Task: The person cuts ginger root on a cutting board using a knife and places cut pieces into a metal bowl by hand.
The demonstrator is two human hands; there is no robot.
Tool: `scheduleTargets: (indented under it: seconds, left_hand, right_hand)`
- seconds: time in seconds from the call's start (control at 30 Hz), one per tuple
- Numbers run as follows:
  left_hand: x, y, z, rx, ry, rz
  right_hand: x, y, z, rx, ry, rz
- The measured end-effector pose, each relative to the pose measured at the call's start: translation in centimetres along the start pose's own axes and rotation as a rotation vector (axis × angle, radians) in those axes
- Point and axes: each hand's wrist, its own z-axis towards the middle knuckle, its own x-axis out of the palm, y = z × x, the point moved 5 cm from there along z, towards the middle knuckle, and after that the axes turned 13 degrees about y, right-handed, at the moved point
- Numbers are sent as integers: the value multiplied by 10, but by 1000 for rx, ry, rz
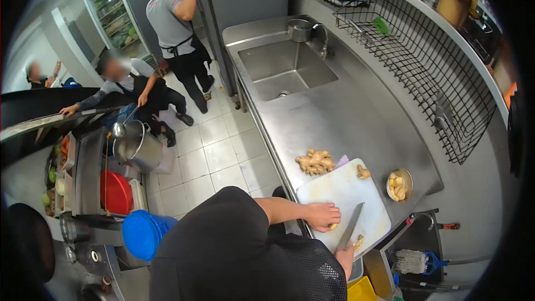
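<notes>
My right hand [345, 257] is wrapped round the handle of a kitchen knife [351, 226], whose blade lies over the white cutting board [370, 198] and points away from me. My left hand [322, 215] rests on the board's left part, fingers bent over a small piece of ginger [332, 226] that shows at their tips. Beside the knife, close to my right hand, lie some ginger scraps [358, 242]. A knob of ginger [363, 172] sits at the board's far edge. Past the board, a large ginger root [315, 161] lies on the steel counter.
Right of the board stands a metal bowl [400, 184] of peeled ginger pieces. Farther along are a sink [288, 72] and a pot [300, 30]. A wire rack [415, 67] hangs on the wall. To the left, one person holds a ladle [118, 129] near a large pot [139, 147]; another stands behind.
</notes>
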Motion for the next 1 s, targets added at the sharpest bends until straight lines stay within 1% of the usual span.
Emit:
scheduleTargets:
  seconds: [0.03, 0.07, 0.13, 0.17, 0.23, 0.27, 0.37, 0.43, 0.47, 0.53, 0.57, 0.63, 0.67, 0.73, 0.83, 0.87, 0.93, 0.97, 1.0]
  left_hand:
    - [3, -1, 1, 10, -5, 2]
    - [5, 1, 1, 14, -3, 9]
    - [6, 2, 0, 13, -1, 17]
    - [5, 1, -1, 27, -21, 17]
    - [3, 1, 1, 44, -47, 24]
    - [4, 2, 1, 41, -53, 28]
    - [0, -2, -2, 41, -62, 1]
    - [-1, 1, -1, 44, -71, -23]
    - [3, 4, -1, 30, -95, -28]
    - [7, 6, -1, 17, -119, -32]
    - [9, 8, 0, -7, -117, -38]
    - [12, 8, -1, -29, -106, -52]
    - [13, 7, -2, -37, -113, -59]
    - [7, 9, -3, -34, -111, -61]
    - [5, 5, -3, -20, -122, -100]
    - [2, 8, -3, -33, -109, -94]
    - [7, 8, -1, -57, -39, -97]
    - [11, 3, 6, -13, -6, -122]
    - [6, 0, 5, -31, -7, -134]
  right_hand:
    - [6, 7, -5, 326, 371, 332]
    - [3, 5, -3, 320, 364, 327]
    - [8, -2, -3, 442, 420, 401]
    - [9, -2, -2, 439, 417, 402]
    - [6, -3, -1, 500, 430, 335]
    - [5, -1, 2, 495, 428, 334]
    - [-2, 11, 0, 482, 417, 390]
    - [-13, 27, -3, 367, 229, 385]
    - [-9, 28, -6, 365, 227, 383]
    - [-6, 24, -12, 333, 85, 353]
    - [2, 13, -14, 333, 82, 356]
    - [18, -2, -21, 277, 48, 456]
    - [22, -6, -26, 284, 47, 461]
    - [31, -6, -32, 383, 138, 605]
    - [30, -17, -45, 378, 119, 606]
    - [28, -21, -44, 387, 89, 615]
    - [27, -32, -65, 483, 21, 667]
    - [25, -38, -81, 527, -16, 686]
    - [22, -41, -87, 537, -80, 707]
